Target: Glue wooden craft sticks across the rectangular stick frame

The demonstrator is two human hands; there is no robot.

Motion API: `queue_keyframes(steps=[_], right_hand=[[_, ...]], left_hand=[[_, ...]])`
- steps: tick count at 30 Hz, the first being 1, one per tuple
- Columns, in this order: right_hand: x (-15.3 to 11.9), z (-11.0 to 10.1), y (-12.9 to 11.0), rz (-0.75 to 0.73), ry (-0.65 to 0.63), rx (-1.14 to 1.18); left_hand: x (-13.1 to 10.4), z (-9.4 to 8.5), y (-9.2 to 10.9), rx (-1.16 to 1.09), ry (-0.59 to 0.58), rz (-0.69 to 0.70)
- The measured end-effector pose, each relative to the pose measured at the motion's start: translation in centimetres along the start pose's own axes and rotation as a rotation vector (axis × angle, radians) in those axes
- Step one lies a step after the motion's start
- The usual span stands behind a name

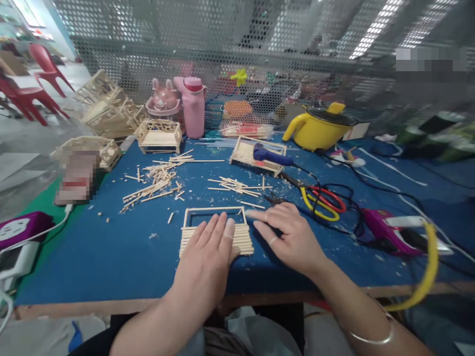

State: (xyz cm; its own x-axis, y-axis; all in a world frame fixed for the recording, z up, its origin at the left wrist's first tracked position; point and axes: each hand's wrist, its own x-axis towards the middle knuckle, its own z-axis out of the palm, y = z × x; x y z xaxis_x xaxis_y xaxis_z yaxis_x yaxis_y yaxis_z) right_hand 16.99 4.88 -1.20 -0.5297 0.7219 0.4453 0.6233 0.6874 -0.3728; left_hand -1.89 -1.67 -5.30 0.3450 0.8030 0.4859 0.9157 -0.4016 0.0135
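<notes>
A small frame of thin wooden sticks (243,241) lies on the blue table near its front edge. Its near part is a row of sticks side by side; the far part is an open rectangle. My left hand (208,247) lies flat across the stick row, fingers stretched forward, pressing it to the table. My right hand (287,235) is at the frame's right far corner, index finger extended to the corner stick and thumb apart. Whether a tiny piece is under that fingertip cannot be made out. Pliers (274,199) lie just beyond my right hand.
Loose sticks (159,183) and a smaller stick pile (237,185) lie beyond the frame. A blue glue gun (272,155) rests on a finished stick piece (245,148). Scissors (322,202) and cables lie right. A yellow pot (322,128) and pink bottle (195,109) stand behind.
</notes>
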Motion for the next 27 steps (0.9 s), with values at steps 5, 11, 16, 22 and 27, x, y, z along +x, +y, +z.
queue_keyframes(steps=[5,11,16,22,27], right_hand=[[-2.6,-0.6,-1.1,0.207,0.140,0.090],[-4.9,2.9,-3.0,0.379,0.105,0.254],[-4.8,3.7,-2.9,0.420,0.087,0.254],[-4.8,3.8,-2.8,0.374,0.032,0.223],[-4.9,3.9,-2.9,0.364,0.022,0.225]], left_hand=[[-0.1,-0.2,-0.2,0.045,-0.022,0.030],[-0.1,-0.3,0.0,0.053,-0.026,0.037],[0.2,-0.7,0.2,0.018,-0.060,-0.024],[0.4,-0.6,0.2,-0.040,-0.102,-0.014],[0.3,-0.5,0.0,-0.064,-0.147,-0.001]])
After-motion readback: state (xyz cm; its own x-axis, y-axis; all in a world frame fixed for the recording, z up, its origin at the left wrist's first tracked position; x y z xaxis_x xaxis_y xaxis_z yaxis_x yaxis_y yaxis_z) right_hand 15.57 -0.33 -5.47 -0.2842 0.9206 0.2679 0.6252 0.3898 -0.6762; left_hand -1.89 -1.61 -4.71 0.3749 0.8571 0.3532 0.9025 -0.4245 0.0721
